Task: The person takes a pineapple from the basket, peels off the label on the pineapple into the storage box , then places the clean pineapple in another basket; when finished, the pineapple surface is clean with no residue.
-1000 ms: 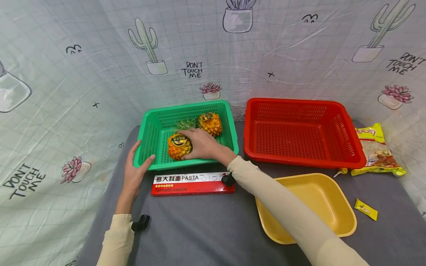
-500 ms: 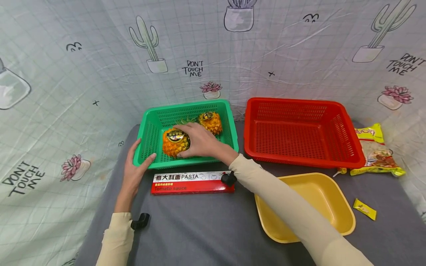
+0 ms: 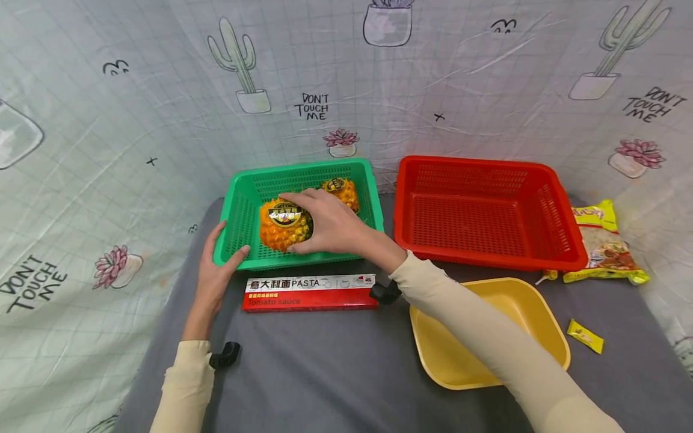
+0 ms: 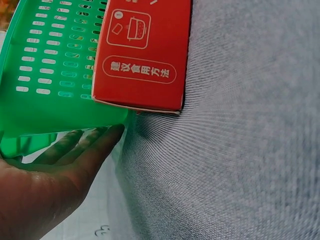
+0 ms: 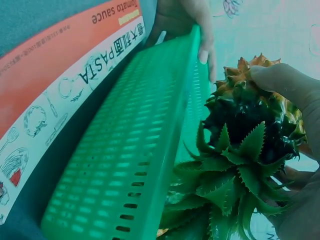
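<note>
My right hand grips a small orange pineapple with a black label, thumb and fingers round its body. Its spiky green leaves point toward the right wrist camera, and its body overlaps the rim of the green basket. At the basket's front left corner, my left hand holds the basket, thumb over the rim and fingers along the outer wall. In the left wrist view those fingers lie against the basket's lower side. A second pineapple sits at the basket's back right, partly hidden behind my right hand.
A red-and-white pasta box lies just in front of the green basket. To the right stand a red basket and a yellow tub, my sleeve crossing over the tub. A food packet and a small yellow sachet lie at the far right.
My right hand has lifted the pineapple and shifted it left; it looks larger and covers more of the basket. The left hand keeps its place on the basket.
</note>
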`<state>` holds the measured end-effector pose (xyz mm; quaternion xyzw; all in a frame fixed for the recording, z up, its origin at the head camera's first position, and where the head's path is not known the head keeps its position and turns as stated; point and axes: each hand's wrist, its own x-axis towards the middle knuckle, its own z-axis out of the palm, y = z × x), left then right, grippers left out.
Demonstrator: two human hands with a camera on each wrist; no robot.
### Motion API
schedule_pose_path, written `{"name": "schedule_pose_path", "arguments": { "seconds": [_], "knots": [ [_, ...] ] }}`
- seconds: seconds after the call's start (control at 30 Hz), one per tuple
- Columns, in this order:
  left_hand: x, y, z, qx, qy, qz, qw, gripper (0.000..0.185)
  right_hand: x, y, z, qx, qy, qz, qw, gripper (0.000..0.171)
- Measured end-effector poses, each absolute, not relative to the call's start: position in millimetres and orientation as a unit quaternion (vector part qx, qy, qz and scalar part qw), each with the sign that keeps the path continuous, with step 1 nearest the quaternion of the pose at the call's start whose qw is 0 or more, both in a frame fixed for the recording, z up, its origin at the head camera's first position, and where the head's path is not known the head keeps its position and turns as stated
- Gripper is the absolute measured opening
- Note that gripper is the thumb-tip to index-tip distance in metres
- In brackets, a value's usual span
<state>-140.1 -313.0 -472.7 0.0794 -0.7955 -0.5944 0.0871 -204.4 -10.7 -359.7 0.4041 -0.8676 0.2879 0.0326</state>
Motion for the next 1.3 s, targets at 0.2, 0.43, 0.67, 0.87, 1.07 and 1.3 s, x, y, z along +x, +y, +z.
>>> {"name": "schedule_pose_path", "arguments": {
  "seconds": [0.2, 0.43, 0.67, 0.87, 1.07, 1.3],
  "knots": [
    [-139.8, -313.9, -472.9, 0.076, -0.795, -0.595, 0.089, 0.084, -198.3, -3.8, -354.2, 0.429, -0.858, 0.279, 0.046, 0.093],
    [-141.1, -315.5, -475.3, 0.072, -0.797, -0.594, 0.082, 0.085, -190.5, 5.7, -350.2, 0.449, -0.853, 0.260, 0.059, 0.088],
    [-139.9, -316.4, -473.2, 0.086, -0.796, -0.594, 0.075, 0.086, -175.6, 10.3, -337.4, 0.464, -0.843, 0.264, 0.060, 0.089],
    [-141.1, -313.0, -467.1, 0.083, -0.797, -0.594, 0.074, 0.086, -159.9, 13.0, -332.7, 0.476, -0.841, 0.253, 0.044, 0.090],
    [-141.2, -313.7, -468.7, 0.078, -0.797, -0.594, 0.075, 0.086, -143.8, 15.8, -336.4, 0.477, -0.842, 0.251, 0.030, 0.091],
    [-140.4, -314.4, -474.2, 0.077, -0.798, -0.592, 0.080, 0.085, -129.8, 21.1, -352.7, 0.476, -0.842, 0.254, 0.019, 0.090]
  ]
}}
